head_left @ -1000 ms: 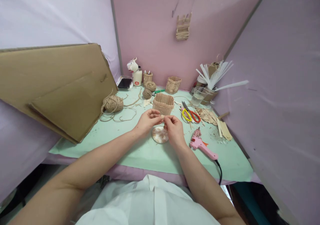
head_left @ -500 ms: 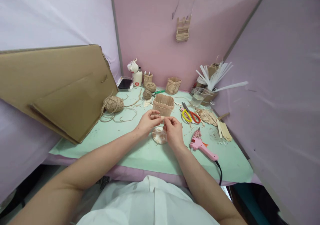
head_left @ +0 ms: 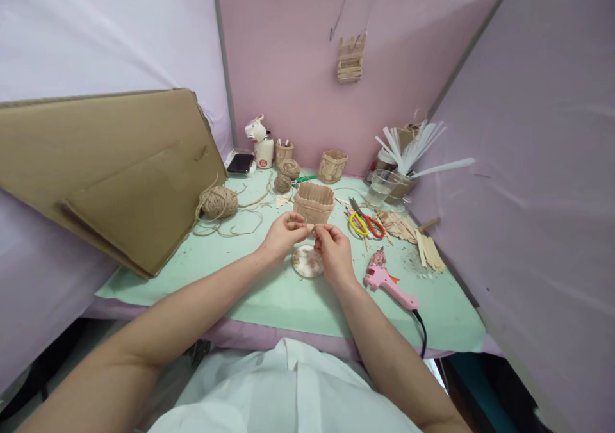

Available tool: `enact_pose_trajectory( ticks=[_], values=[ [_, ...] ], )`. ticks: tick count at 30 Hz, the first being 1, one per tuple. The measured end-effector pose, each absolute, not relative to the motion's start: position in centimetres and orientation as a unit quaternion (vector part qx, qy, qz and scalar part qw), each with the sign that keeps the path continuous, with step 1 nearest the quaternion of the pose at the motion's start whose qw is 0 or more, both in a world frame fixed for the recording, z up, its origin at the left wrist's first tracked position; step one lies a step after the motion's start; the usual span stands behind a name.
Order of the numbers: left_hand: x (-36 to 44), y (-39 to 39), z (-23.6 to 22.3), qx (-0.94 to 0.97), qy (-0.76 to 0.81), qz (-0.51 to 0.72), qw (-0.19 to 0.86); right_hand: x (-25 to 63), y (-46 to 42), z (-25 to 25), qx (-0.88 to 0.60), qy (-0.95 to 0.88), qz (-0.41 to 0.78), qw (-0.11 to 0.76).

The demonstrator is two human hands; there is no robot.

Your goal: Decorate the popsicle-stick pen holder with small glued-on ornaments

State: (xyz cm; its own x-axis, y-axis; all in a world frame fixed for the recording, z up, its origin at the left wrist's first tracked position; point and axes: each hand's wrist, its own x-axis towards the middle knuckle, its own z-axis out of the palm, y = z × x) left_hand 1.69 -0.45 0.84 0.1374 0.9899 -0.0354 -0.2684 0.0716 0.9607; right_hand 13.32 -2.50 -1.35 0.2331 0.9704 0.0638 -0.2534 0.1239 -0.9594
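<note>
Between my two hands is a small pale piece [head_left: 310, 227], too small to tell its exact kind. My left hand [head_left: 286, 233] pinches it from the left with thumb and forefinger. From the right, my right hand [head_left: 333, 248] pinches at its other side, fingertips close to the left ones. Just beyond my fingers stands a wooden-stick basket [head_left: 314, 204] with a braided band near its rim. Below my hands lies a round whitish disc [head_left: 306, 263] with brown smears, partly hidden by my right hand.
To the right lie a pink glue gun [head_left: 390, 287], scissors [head_left: 367, 223] with yellow and red handles, and wooden sticks [head_left: 431, 253]. Twine balls [head_left: 218, 202] and a cardboard sheet [head_left: 125, 183] are on the left. A second basket [head_left: 333, 166] and a clear cup [head_left: 379, 188] stand behind.
My hands stay in nearly the same place, fingertips shifting slightly around the small pale piece. The view has tilted a little; the things on the table have not moved.
</note>
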Motion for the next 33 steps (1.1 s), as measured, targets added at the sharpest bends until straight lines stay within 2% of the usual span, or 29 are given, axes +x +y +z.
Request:
enact_pose_trajectory(
  ticks=[20,27,33],
  values=[
    [1.84,-0.39,0.18,0.452,0.389,0.506,0.624,13.15,-2.55,-1.68,-0.471,-0.389,0.46,0.644],
    [1.68,-0.23,0.36,0.462,0.405,0.508,0.603,13.41,-2.49,-1.48,-0.455,-0.386,0.486,0.639],
    [1.65,-0.34,0.54,0.481,0.414,0.506,0.584,13.93,-2.57,-1.12,-0.476,-0.403,0.454,0.637]
  ],
)
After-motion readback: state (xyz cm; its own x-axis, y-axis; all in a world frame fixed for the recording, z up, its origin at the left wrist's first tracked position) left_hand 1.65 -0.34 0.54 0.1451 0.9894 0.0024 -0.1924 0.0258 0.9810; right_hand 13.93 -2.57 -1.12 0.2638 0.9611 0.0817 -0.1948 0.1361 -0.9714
